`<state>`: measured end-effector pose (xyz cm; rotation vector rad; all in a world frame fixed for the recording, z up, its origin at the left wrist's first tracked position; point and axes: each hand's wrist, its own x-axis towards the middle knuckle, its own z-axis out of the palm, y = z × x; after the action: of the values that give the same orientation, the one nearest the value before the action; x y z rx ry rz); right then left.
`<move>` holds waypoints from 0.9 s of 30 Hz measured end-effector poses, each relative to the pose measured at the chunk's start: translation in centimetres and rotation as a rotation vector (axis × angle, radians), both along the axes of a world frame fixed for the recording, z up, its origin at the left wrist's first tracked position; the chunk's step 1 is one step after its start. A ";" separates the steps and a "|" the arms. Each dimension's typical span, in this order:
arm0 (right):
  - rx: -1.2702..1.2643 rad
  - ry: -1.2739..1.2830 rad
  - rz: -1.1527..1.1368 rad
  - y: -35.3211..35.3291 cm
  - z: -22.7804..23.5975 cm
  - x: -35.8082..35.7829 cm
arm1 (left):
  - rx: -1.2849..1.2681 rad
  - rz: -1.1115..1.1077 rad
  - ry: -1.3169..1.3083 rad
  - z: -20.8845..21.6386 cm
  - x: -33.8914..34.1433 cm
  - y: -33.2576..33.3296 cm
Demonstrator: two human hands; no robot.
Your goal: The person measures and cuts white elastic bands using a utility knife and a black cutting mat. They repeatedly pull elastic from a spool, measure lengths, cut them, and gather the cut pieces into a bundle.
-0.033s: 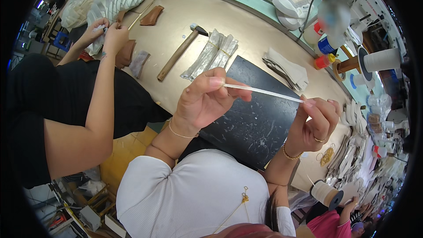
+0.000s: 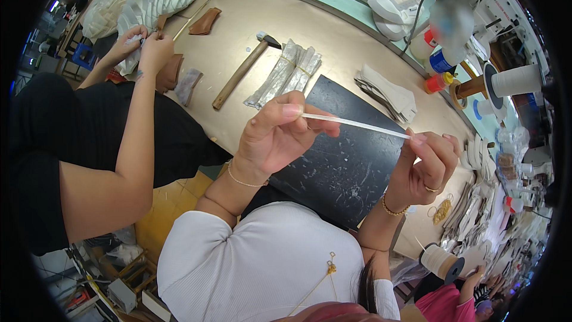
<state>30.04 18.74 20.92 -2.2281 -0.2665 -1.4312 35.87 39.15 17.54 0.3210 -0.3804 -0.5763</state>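
A narrow white strip [image 2: 356, 123] is stretched straight between my two hands, above a black, scuffed board [image 2: 342, 173]. My left hand [image 2: 280, 128] pinches its left end between thumb and index finger, the other fingers loosely curled. At the lower right end, my right hand [image 2: 426, 164] holds it between thumb and fingertips. Beyond my left hand lie bundled pale, shiny strips [image 2: 283, 74], tied with bands. A stack of off-white cut pieces [image 2: 387, 92] rests past the board's far edge.
A hammer [image 2: 244, 71] and brown leather pieces [image 2: 205, 21] lie to the left, where a co-worker's hands [image 2: 146, 45] handle something small. Bottles [image 2: 440, 82] and a white thread spool [image 2: 515, 82] stand at the far right. Yellow rings [image 2: 442, 211] and a cream spool [image 2: 441, 262] are nearer.
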 end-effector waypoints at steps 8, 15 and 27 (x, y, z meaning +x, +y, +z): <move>0.028 -0.018 -0.009 -0.5 -0.3 -0.1 | 0.061 -0.018 0.009 0.2 0.3 0.1; 0.034 -0.021 0.005 -0.7 0.0 0.5 | -0.040 0.002 0.123 0.2 1.0 0.5; 0.280 0.451 0.315 -0.2 -3.4 0.1 | -0.141 -0.046 0.189 0.9 0.4 1.0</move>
<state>30.12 18.58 17.50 -2.0922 -0.2330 -0.7288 36.30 40.17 18.45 0.1212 -0.2452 -0.6158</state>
